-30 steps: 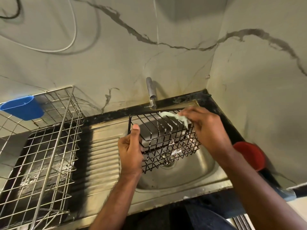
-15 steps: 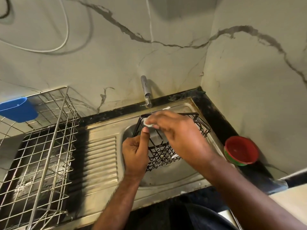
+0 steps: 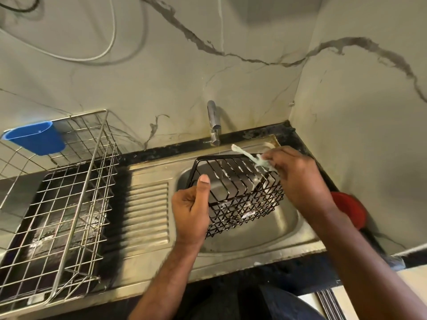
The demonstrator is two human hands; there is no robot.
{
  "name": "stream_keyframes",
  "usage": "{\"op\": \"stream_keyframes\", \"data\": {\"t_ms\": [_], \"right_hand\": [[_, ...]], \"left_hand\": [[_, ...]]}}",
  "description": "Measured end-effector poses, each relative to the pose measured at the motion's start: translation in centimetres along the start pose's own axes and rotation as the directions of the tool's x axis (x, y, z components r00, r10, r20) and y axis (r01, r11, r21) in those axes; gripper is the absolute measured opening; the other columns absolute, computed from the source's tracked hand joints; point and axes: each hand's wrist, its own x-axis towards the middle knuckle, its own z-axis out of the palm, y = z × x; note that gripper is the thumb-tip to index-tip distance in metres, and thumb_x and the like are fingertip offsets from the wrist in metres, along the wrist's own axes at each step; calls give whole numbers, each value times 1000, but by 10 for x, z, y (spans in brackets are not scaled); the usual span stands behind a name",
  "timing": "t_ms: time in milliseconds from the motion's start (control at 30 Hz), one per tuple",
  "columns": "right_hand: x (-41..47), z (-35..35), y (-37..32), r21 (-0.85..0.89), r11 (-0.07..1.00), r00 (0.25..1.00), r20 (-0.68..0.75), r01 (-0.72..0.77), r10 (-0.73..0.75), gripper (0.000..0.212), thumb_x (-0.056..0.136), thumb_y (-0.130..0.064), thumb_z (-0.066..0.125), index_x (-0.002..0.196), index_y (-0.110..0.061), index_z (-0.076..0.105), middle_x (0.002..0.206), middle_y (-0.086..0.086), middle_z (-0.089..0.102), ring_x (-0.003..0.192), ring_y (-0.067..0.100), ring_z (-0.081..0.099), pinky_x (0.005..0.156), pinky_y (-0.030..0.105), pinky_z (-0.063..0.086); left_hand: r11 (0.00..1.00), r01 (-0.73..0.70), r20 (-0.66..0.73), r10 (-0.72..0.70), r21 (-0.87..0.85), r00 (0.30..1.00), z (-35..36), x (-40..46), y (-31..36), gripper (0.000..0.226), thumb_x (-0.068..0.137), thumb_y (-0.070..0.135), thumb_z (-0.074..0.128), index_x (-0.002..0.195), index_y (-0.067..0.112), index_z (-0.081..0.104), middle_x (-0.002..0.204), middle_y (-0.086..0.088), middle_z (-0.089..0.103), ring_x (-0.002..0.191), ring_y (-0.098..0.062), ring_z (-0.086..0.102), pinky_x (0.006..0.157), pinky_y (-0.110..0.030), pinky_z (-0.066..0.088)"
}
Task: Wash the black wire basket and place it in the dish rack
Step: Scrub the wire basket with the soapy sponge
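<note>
Basket [image 3: 240,195] held tilted over the sink [image 3: 265,229], under the tap [image 3: 213,125], a thin stream falling thru its upper wires. My left hand [image 3: 190,215] grips the near-left edge, thumb up along the frame, other fingers curled round it. My right hand [image 3: 298,179] pinches a pale green cloth [image 3: 251,158] against the far-right rim. Change vs. half a sec ago: right hand has swung from the basket's left rim, next to my left thumb, back to the right end; basket opening now faces me more. I read this as scrubbing w/ back-and-forth passes along the rim, so wash step is ongoing; rinse and transfer not yet done. Rack [image 3: 57,204] sits left of the drainboard, well apart from the basket, w/ a blue cup [image 3: 34,137] hooked on its back-left. Hard to tell: right fingertips hidden behind cloth; suds on wires vs. glare unclear; red bowl [image 3: 349,209] half covered by my right forearm; rack cut off at left edge.
</note>
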Motion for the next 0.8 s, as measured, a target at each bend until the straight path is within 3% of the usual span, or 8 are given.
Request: {"op": "stream_keyframes", "data": {"t_ms": [167, 267, 333, 500, 600, 667, 733, 800], "right_hand": [[-10, 4, -59, 186, 962, 968, 115, 200, -224, 39, 92, 4, 56, 121, -18, 68, 123, -5, 64, 109, 3, 63, 93, 14, 51], [-18, 1, -67, 268, 908, 916, 158, 321, -370, 46, 89, 5, 57, 128, -20, 65, 128, -7, 61, 119, 3, 56, 99, 17, 48], [-22, 4, -59, 198, 890, 878, 180, 410, -444, 50, 88, 6, 58, 130, -20, 62, 131, -5, 60, 123, 6, 55, 101, 22, 48], [-18, 9, -16, 90, 956, 950, 116, 281, -290, 47, 86, 16, 57, 123, -11, 66, 129, 4, 63, 116, 14, 62, 99, 23, 51], [-13, 3, 9, 49, 989, 986, 83, 142, -146, 42, 91, 12, 55, 123, -13, 67, 130, 1, 62, 115, 10, 62, 99, 25, 52], [-8, -1, 21, 5, 997, 996, 30, 80, -80, 34, 94, 9, 56, 118, -11, 70, 126, 0, 64, 109, 9, 64, 96, 12, 48], [0, -5, 31, -30, 999, 999, -31, 32, -33, 27, 94, 8, 57, 110, -8, 72, 120, 1, 66, 101, 10, 66, 90, 2, 43], [7, -7, 35, -34, 999, 998, -58, -25, 23, 28, 95, 8, 57, 109, -10, 73, 117, 0, 67, 100, 9, 66, 88, -1, 40]], "left_hand": [[999, 24, -30, -23, 29, 999, 2, -4, 6, 57, 97, 42, 55, 45, 27, 36, 43, 9, 26, 38, -11, 20, 46, -20, 19], [998, 56, -85, -53, 27, 995, 0, -3, 6, 60, 96, 47, 55, 47, 21, 35, 44, -1, 24, 41, -16, 18, 47, -26, 16], [996, 86, -106, -82, 30, 991, -3, -3, 6, 67, 95, 51, 57, 48, 9, 33, 46, -14, 22, 42, -24, 17, 46, -32, 16], [973, 221, -143, -229, -68, 963, -8, -5, 4, 70, 87, 55, 64, 49, 4, 37, 44, -3, 27, 37, -15, 21, 40, -30, 14], [941, 318, -179, -335, -116, 925, -9, -6, 10, 53, 88, 53, 65, 42, 28, 54, 46, 6, 32, 36, -9, 26, 35, -31, 18], [928, 338, -183, -363, -155, 914, -10, -4, 13, 39, 81, 50, 61, 43, 41, 58, 49, 7, 34, 39, -9, 27, 35, -28, 22], [902, 379, -178, -415, -208, 892, -12, 0, 13, 22, 77, 51, 63, 63, 35, 62, 54, 8, 40, 45, -12, 30, 36, -23, 25], [858, 442, -164, -491, -261, 856, -19, 6, 6, 33, 80, 52, 69, 82, 27, 46, 63, 5, 46, 48, -13, 36, 31, -19, 29]]}}
